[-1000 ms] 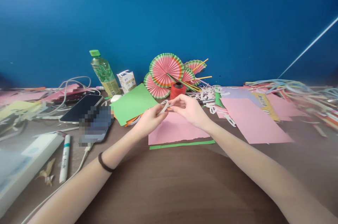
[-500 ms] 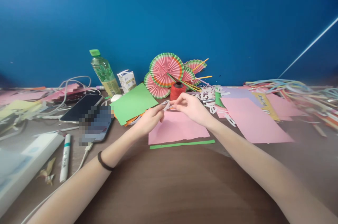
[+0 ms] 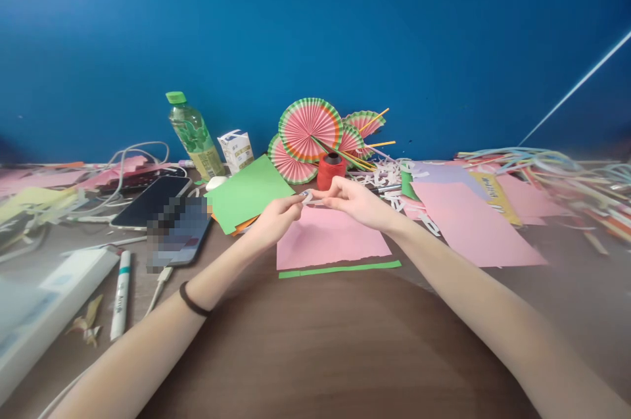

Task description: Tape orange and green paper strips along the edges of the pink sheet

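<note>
Matt pink paper (image 3: 332, 241), seemingly smooth wood-look tabletop (image 3: 335, 340).

The spool (image 3: 329, 172) stands behind the front sheet (image 3: 335, 239), before the fans (image 3: 310, 131).

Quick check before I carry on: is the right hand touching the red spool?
Cannot tell. The head view shows the right hand overlapping the lower part of the red spool, hiding any contact or gap.

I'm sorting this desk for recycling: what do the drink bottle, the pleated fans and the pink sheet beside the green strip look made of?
Drink bottle: probably plastic, smooth and glossy; its green-tinted upper part is see-through.
Pleated fans: likely matte paper, judging by the crisp folds.
Pink sheet: matte paper or thin card, flat, with a ragged edge near the green strip.
</note>
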Motion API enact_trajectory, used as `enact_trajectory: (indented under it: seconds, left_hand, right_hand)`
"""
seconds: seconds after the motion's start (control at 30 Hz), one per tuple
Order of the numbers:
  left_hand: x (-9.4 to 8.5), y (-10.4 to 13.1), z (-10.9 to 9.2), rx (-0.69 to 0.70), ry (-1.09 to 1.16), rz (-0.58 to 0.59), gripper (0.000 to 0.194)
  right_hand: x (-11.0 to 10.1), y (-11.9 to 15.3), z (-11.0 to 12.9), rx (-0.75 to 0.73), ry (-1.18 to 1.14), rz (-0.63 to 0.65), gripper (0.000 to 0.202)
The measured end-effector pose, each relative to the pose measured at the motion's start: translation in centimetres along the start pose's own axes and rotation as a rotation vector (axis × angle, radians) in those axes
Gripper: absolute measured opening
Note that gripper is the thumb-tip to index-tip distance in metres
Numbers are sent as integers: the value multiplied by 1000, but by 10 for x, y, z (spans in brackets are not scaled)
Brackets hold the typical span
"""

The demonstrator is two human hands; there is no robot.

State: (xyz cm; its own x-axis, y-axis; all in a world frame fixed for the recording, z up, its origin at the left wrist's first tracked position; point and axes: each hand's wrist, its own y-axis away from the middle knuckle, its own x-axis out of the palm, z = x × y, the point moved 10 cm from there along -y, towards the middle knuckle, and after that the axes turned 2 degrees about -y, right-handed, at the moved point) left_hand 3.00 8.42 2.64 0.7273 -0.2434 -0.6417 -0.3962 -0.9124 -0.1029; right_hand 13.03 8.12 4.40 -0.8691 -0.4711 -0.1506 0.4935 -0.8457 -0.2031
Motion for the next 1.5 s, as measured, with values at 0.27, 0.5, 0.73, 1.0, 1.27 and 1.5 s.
enact_trajectory:
  seconds: [0.27,0.5,0.73,1.0,1.27,1.5]
  left_hand:
    - [-14,-3,-1,0,-191,-16,35]
    - [19,2,8,75,-546,265,17]
    - [31,24,5,-25,-557,526,11]
    - [53,42,3,-65,-748,635,13]
    - [55,48,-3,-43,-772,587,22]
    - [57,51,0,-62,-753,585,21]
  right_hand:
    - [-7,-3,-7,44,-137,53,22]
    - [-7,-5,-20,132,-46,77,18]
    - [-6,-3,-20,145,-53,116,16]
    - [-9,-4,-21,141,-68,109,18]
    - [-9,-4,-21,136,-79,107,16]
    - [-8,-4,-23,142,-95,119,17]
